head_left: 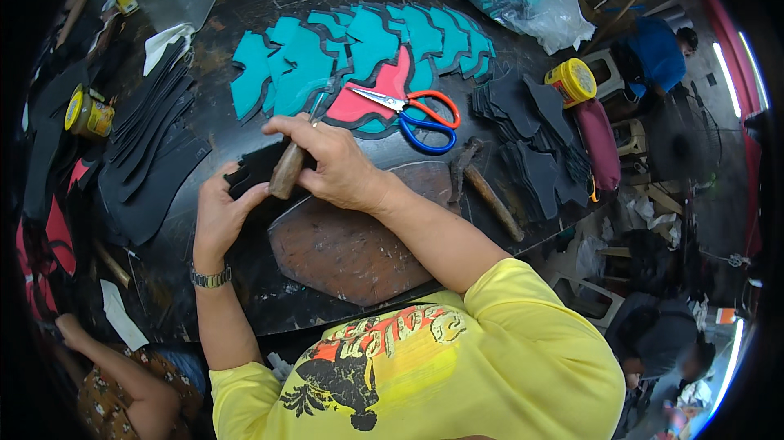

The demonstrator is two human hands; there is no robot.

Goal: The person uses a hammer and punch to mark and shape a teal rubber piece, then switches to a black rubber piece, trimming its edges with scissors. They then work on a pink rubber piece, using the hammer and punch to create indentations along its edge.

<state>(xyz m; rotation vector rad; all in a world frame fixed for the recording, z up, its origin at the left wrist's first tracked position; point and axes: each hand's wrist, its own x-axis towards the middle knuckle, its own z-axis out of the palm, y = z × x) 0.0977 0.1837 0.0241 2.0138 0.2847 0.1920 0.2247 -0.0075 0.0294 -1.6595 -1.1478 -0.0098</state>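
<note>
My left hand (219, 215) pinches a black piece (260, 162) near the brown board (359, 240); my right hand (339, 164) grips a wooden-handled tool (287, 171). Printed lettering: yellow shirt (531, 350), yellow tub (578, 81).

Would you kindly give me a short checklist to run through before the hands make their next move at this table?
1. Dark piece held by the left hand: ok, thumb and fingers are on it.
2. Wooden-handled tool gripped in the right hand: ok.
3. Tool touching the dark piece: cannot tell, they overlap in this view.
4. Scissors set down: ok, they lie over the red piece.
5. Hammer set down: ok, it lies to the right of the brown board.
6. Teal pieces in one squared stack: not ok, they overlap in a spread-out row.
</note>
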